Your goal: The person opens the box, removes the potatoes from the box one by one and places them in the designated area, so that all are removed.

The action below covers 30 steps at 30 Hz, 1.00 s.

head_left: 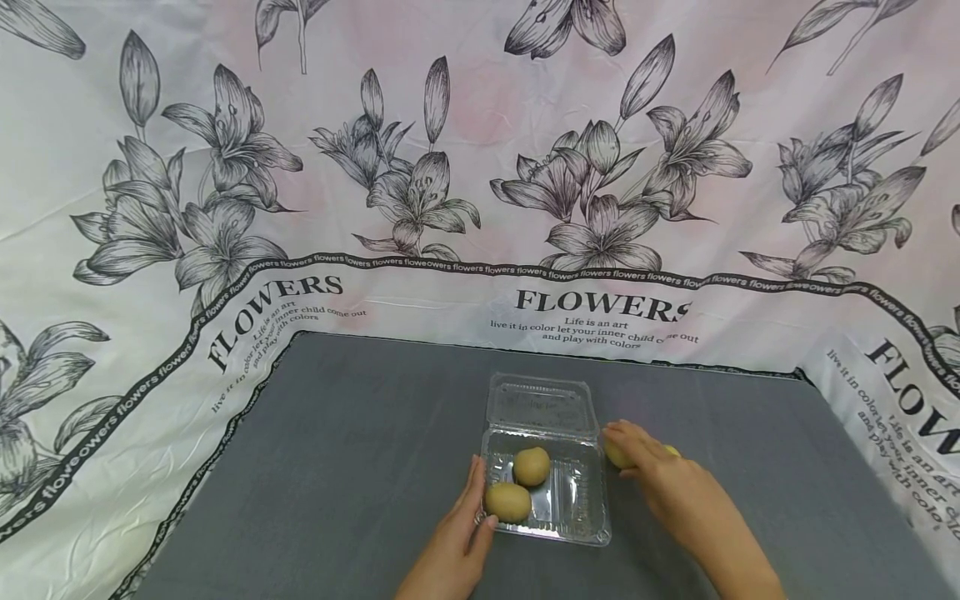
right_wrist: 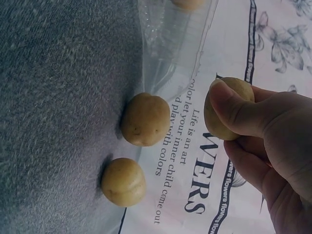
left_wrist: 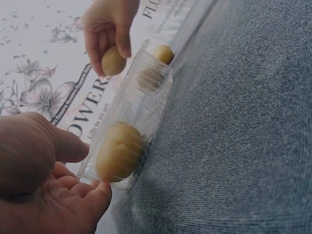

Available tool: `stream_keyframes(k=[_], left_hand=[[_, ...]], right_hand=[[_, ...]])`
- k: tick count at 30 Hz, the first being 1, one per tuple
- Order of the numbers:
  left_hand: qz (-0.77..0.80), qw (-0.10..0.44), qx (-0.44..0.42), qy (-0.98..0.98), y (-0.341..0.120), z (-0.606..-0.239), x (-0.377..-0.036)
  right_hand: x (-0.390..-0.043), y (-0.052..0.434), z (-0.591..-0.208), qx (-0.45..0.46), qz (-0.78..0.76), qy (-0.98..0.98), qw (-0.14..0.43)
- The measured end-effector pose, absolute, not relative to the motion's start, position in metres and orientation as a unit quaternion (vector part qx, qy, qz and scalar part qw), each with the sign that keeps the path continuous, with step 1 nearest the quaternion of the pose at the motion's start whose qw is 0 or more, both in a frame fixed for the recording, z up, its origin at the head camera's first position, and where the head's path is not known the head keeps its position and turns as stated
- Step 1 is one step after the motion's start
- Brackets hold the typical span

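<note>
A clear plastic clamshell box (head_left: 587,527) lies on the table with its lid (head_left: 540,406) folded back. Inside it are two potatoes, one (head_left: 532,467) near the middle and one (head_left: 508,502) at the near left corner. My left hand (head_left: 456,531) holds the box at its left side, thumb at the near corner. To the right of the box, my right hand (head_left: 667,475) pinches a potato (right_wrist: 228,109) between thumb and fingers, above the table. Two more potatoes, a lumpy one (right_wrist: 146,120) and a smoother one (right_wrist: 124,182), lie below that hand, mostly hidden by it in the head view.
The dark grey table (head_left: 337,467) extends to both sides of the box. Behind and beside it hangs a white cloth (head_left: 450,308) printed with flowers and lettering, meeting the table's far edge.
</note>
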<state>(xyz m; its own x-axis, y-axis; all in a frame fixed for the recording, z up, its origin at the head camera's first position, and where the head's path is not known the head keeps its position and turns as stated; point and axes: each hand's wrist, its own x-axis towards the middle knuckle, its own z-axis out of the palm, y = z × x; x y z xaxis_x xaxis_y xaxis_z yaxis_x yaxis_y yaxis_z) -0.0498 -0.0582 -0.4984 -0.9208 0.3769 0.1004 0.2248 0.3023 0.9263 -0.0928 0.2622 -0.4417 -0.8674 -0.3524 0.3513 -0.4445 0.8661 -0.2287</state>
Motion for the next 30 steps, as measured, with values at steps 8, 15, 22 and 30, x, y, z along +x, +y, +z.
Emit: stream_keyframes(k=[8,15,22,30], left_hand=[[0.557,0.068,0.187,0.806,-0.059,-0.499,-0.05],[0.55,0.064,0.183,0.812,-0.059,-0.499,-0.05],[0.547,0.063,0.185,0.814,-0.058,-0.498,-0.051],[0.549,0.063,0.184,0.813,-0.057,-0.5,-0.052]], right_hand=[[-0.093,0.268,-0.444,0.223,0.149,-0.948,0.173],[-0.094,0.273,-0.444,0.226,0.148,-0.945,0.182],[-0.095,0.279,-0.442,0.221,0.152,-0.945,0.186],[-0.097,0.286,-0.442,0.219,0.148,-0.944,0.198]])
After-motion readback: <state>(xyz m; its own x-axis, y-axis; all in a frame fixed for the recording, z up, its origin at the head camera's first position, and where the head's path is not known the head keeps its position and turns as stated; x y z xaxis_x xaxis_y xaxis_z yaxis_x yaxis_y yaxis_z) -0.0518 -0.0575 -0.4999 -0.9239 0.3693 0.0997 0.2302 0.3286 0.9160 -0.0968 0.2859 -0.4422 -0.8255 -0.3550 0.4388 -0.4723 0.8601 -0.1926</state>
